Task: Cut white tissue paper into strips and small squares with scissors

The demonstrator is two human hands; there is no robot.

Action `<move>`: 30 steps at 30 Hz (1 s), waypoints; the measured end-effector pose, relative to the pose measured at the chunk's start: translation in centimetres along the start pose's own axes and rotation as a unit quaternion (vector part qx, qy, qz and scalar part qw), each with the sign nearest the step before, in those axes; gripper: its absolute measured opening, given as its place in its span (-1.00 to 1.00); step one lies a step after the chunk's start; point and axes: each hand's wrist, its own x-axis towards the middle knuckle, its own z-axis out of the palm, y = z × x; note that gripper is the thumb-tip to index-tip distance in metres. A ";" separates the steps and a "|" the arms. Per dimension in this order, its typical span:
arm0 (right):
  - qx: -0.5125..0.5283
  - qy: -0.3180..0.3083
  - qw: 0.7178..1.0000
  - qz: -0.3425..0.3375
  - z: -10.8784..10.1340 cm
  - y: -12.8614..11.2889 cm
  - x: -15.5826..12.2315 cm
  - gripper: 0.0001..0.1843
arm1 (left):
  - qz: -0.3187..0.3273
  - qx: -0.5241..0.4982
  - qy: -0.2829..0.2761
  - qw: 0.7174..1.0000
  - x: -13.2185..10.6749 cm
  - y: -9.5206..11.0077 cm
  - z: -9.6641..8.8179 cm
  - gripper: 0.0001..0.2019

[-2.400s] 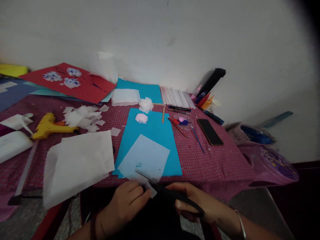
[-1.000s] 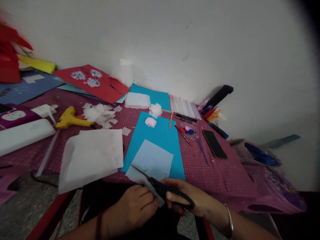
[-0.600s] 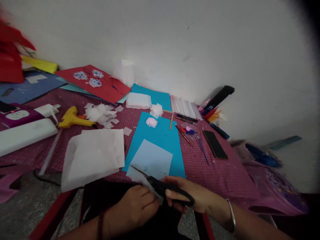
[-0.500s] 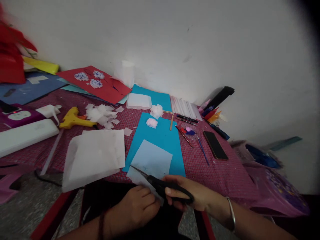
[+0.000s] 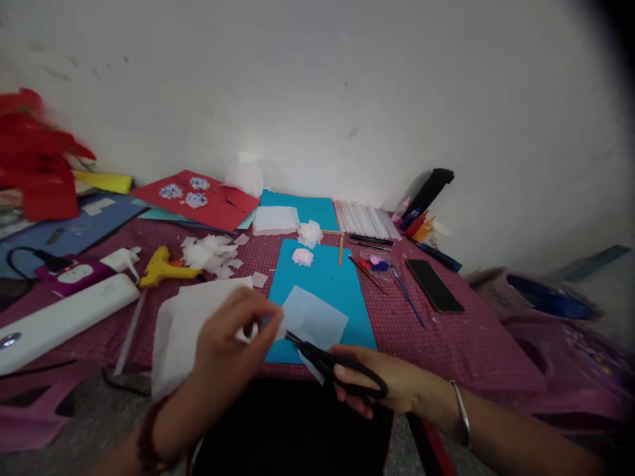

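Observation:
My right hand [image 5: 381, 387] is closed around the handles of black scissors [image 5: 330, 363], whose blades point up-left over the near table edge. My left hand [image 5: 231, 340] is raised above the white tissue sheets [image 5: 183, 324], its fingers pinched on a small white paper piece [image 5: 247, 332]. A pale blue paper square [image 5: 317, 324] lies on a cyan sheet [image 5: 325, 284] just beyond the scissors. A small pink tissue flower [image 5: 302, 257] rests on the far end of the cyan sheet.
On the red checked tablecloth [image 5: 446, 337] lie a yellow glue gun [image 5: 161, 270], white tissue scraps [image 5: 211, 254], a red card with flowers [image 5: 198, 198], pens and brushes [image 5: 377, 254], a black phone [image 5: 434, 285] and a white box [image 5: 59, 320]. A purple bag [image 5: 570, 344] sits right.
My left hand has lifted from the table edge by the scissors, moving up and left with a small white piece. The view has tilted down and shifted; the scissors stay in my right hand.

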 end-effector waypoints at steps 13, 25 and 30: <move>-0.456 0.173 0.838 -0.244 -1.2 -11.0 -0.6 -0.33 | -0.257 -0.159 -0.106 0.947 14.2 -2.4 -7.0 -0.80; -0.669 0.197 0.667 -0.262 -5.2 -17.1 8.8 -0.41 | -0.284 -0.089 -0.047 0.953 18.7 -9.3 -7.8 -0.82; -0.707 0.220 0.613 -0.274 -3.8 -18.4 10.7 -0.45 | -0.295 -0.058 -0.047 0.953 20.1 -11.9 -8.1 -0.85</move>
